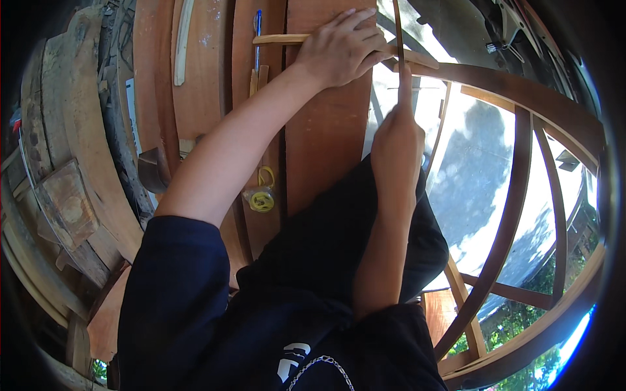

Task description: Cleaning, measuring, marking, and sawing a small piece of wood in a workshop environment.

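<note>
Hands are set at the far edge of a plank (326, 150). A pale stick (280, 39), lying crosswise there, is pressed down under the closed fingers of the left hand (342, 49). A thin dark strip (398, 32), standing upright just beside that hand, is pinched by the right hand (396, 140), forefinger stretched along it. A yellow tape measure (262, 199) and a blue pen (257, 32) are seen along the plank's left edge.
</note>
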The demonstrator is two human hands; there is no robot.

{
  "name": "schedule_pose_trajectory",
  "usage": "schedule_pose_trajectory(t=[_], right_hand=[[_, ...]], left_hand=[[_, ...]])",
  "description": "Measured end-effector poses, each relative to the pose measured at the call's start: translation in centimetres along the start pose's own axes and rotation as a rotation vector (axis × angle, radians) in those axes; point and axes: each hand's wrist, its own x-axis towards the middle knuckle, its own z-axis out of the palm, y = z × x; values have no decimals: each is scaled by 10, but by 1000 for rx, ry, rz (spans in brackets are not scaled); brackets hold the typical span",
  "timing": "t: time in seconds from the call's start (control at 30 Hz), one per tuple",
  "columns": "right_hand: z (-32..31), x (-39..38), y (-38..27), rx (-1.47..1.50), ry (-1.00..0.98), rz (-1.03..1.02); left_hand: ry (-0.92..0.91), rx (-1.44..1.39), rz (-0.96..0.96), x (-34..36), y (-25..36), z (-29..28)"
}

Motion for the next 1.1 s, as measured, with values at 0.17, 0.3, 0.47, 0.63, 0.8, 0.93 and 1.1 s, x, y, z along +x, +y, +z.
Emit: schedule_pose_trajectory(t=[0.17,0.3,0.47,0.63,0.8,0.93,1.1], right_hand=[[-9,-3,-11,-25,34,-54],[-10,-7,-12,82,55,16],[1,9,-4,-53,22,-10],[0,-13,7,106,73,-11],[6,16,-3,-73,74,-50],[-14,-18,-5,6,49,-21],[-3,-7,1,27,39,-58]], left_hand=[[-9,20,15,-1,1,-2],[-2,67,10,4,2,-4],[-69,-60,42,4,4,-9],[-14,60,31,7,3,-10],[-53,-68,56,8,10,-16],[-48,-74,34,11,9,-19],[-57,-63,41,9,12,-17]])
